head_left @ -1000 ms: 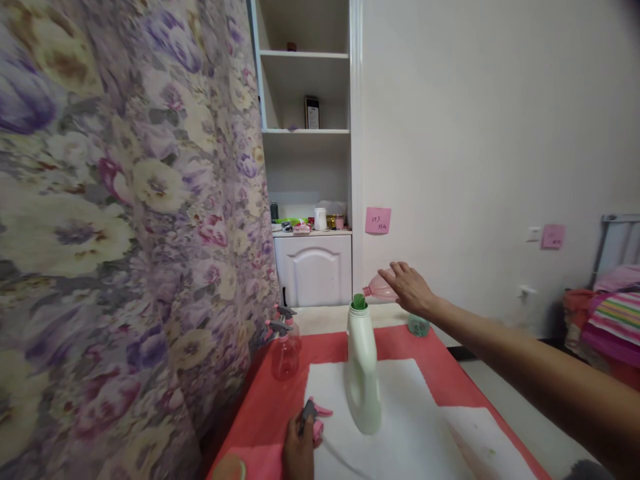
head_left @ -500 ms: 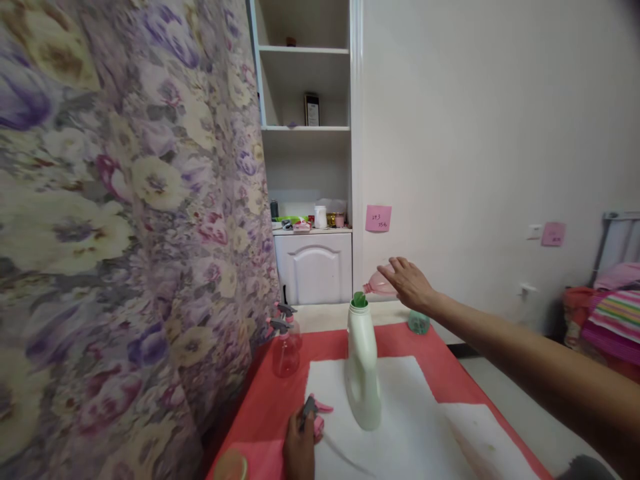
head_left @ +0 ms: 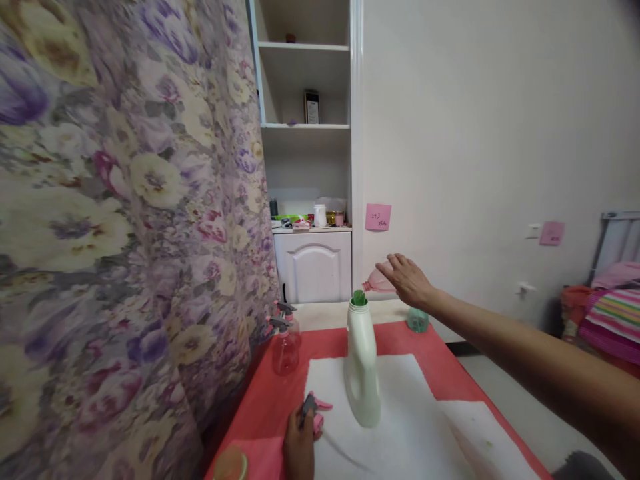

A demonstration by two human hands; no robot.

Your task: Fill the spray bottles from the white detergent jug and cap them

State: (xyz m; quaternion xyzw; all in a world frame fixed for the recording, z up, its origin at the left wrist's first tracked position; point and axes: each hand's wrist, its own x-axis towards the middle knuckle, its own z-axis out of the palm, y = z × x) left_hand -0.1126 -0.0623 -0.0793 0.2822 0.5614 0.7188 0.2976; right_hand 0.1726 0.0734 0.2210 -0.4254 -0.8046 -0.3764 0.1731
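Note:
My right hand [head_left: 407, 277] grips a clear pink bottle [head_left: 379, 279], tilted on its side with its open neck at the mouth of a tall pale green jug [head_left: 363, 367]. A green spout [head_left: 359, 297] shows in the jug's opening. The jug stands upright on white paper. I cannot make out any liquid flowing. At the lower left, my left hand [head_left: 300, 440] is closed around a grey and pink spray head [head_left: 311, 408], whose thin tube trails over the paper.
Two pink spray bottles [head_left: 286, 353] stand at the left of the red tabletop [head_left: 400, 340]. A greenish clear container [head_left: 418, 320] sits at the back right. A round lidded jar [head_left: 231, 465] is near the front left edge. A floral curtain [head_left: 150, 233] hangs along the left.
The view has shifted very slightly. Both hands keep their holds, and the bottle stays tipped at the jug's mouth.

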